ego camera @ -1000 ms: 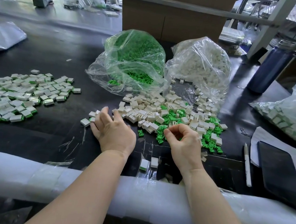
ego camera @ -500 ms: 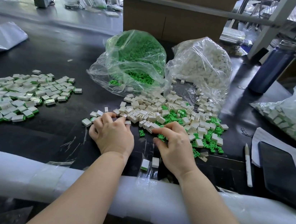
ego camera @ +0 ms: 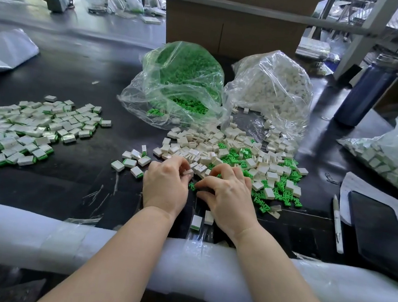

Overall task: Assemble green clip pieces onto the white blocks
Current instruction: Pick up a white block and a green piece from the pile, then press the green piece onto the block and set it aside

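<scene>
On the far left of the smooth black bench (ego camera: 67, 179) lies a flat spread of finished blocks (ego camera: 25, 133), boxy white plastic with a green edge showing on many. A few more sit loose near the middle. The left hand (ego camera: 165, 184) rests knuckles-up, fingers curled, pinching a small white block (ego camera: 188, 172) at its fingertips. Behind it a crinkled clear plastic bag (ego camera: 176, 82), mouth open toward the bench, holds a mound of green clips. Just beside it, a second clear bag (ego camera: 271, 89) is packed with white blocks that spill out into a loose mixed heap (ego camera: 237, 156) of white blocks and green clips. The right hand (ego camera: 227, 195) has fingers bent down; it touches a green clip (ego camera: 192, 186) at its fingertips, but I cannot tell whether it grips it. A second ago that hand was raised and pinching over the heap; now it is lower and closer to the left hand. Farther right stand a dark blue bottle (ego camera: 368, 89), a white pen (ego camera: 337, 225) and a black tablet (ego camera: 382, 230).
</scene>
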`<action>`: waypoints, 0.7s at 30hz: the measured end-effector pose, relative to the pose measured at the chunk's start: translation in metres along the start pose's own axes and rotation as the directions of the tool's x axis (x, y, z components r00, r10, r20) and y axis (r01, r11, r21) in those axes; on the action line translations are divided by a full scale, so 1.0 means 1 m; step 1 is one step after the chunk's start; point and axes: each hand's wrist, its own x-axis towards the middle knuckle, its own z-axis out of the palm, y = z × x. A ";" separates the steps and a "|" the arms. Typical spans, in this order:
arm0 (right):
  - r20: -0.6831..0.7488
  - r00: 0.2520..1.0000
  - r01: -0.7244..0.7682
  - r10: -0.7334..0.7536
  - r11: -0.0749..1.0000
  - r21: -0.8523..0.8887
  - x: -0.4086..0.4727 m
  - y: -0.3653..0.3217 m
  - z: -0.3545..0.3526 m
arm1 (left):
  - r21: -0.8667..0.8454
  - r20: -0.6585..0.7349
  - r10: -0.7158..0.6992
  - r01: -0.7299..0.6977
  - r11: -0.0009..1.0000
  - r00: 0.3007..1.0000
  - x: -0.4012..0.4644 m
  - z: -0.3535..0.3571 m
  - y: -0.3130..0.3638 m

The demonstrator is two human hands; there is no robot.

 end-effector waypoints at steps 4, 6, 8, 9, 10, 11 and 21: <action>-0.020 1.000 0.012 -0.012 1.000 0.017 -0.001 -0.001 0.000 | -0.139 0.031 0.016 -0.011 0.990 0.999 0.001 -0.002 0.001; 0.001 1.000 0.029 -0.029 0.999 0.015 -0.002 -0.001 0.000 | -0.177 0.033 0.007 -0.001 0.984 0.999 0.002 -0.002 0.000; 0.027 0.999 0.047 -0.047 0.999 0.008 -0.001 -0.001 -0.001 | -0.211 0.043 0.003 0.006 0.977 0.999 0.002 -0.002 -0.001; 0.030 0.998 0.048 -0.049 0.999 0.013 -0.001 -0.002 -0.001 | -0.222 0.051 0.003 0.008 0.975 0.999 0.003 -0.001 -0.001; 0.027 0.999 0.047 -0.048 0.999 0.021 -0.001 -0.002 -0.001 | -0.229 0.059 0.003 0.011 0.973 0.998 0.002 -0.002 -0.001; 0.023 0.999 0.048 -0.049 0.998 0.027 -0.001 -0.002 -0.001 | -0.236 0.065 0.002 0.013 0.972 0.998 0.002 -0.002 -0.001; -0.144 0.956 -0.143 0.256 0.835 0.531 -0.004 0.008 -0.009 | -0.451 0.229 0.103 0.012 0.892 0.968 -0.002 -0.003 0.001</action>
